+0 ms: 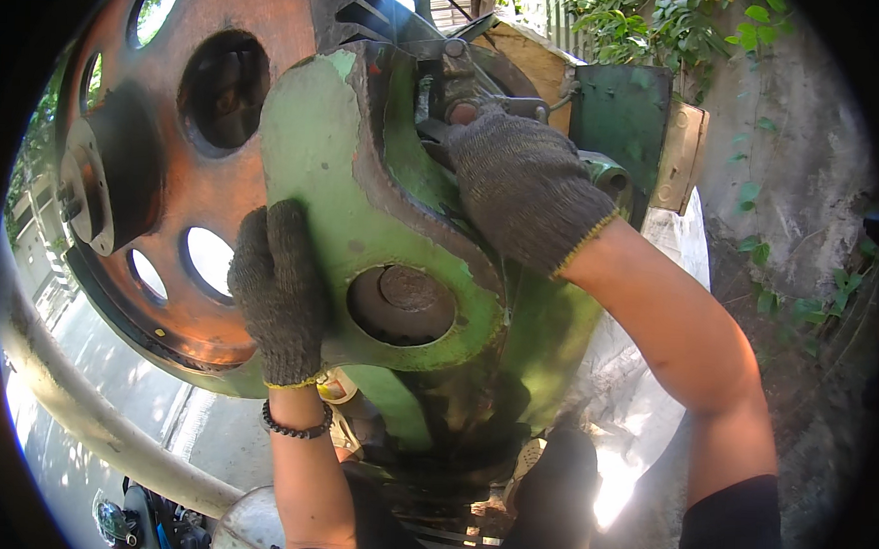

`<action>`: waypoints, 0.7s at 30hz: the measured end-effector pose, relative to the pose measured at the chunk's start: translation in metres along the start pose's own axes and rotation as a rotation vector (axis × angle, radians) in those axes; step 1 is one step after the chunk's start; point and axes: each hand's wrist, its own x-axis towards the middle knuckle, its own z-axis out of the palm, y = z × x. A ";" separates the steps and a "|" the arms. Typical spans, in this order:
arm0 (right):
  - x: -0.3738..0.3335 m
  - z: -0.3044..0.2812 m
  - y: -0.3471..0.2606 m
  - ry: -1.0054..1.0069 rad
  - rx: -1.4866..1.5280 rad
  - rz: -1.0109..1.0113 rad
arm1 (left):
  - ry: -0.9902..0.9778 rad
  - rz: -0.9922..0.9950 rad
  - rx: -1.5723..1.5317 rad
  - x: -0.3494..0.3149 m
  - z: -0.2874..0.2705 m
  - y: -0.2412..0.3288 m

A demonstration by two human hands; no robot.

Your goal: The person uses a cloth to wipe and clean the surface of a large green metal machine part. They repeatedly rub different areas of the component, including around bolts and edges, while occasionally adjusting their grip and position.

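Observation:
A big green cast machine frame (318, 144) fills the middle, with a round shaft end (405, 302) set in its lower boss. Behind it on the left turns out a large rusty flywheel (162, 168) with several round holes. My left hand (276, 293), in a grey knit glove, lies flat against the left edge of the green frame. My right hand (520, 176), gloved the same, reaches into the upper part of the machine and closes on a dark metal part (465, 106) there; the fingertips are partly hidden.
A green metal box (619, 116) and a wooden board (534, 60) stand behind the machine. A concrete wall (801, 190) with creeping plants rises at right. A thick pale pipe (86, 407) curves at lower left over pavement.

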 end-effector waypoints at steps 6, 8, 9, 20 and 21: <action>0.017 0.001 -0.004 -0.014 -0.096 -0.054 | 0.018 0.040 0.010 0.000 -0.001 0.000; 0.018 0.000 -0.005 -0.072 -0.155 -0.068 | 0.017 0.066 0.025 0.001 -0.002 -0.002; 0.019 0.000 -0.005 -0.060 -0.146 -0.035 | 0.017 0.079 0.029 0.001 -0.002 -0.003; 0.019 0.009 0.008 0.028 -0.050 0.044 | 0.016 0.035 0.038 0.000 0.001 -0.003; 0.017 0.010 0.008 0.038 -0.061 0.023 | 0.020 0.051 0.110 0.000 0.000 -0.003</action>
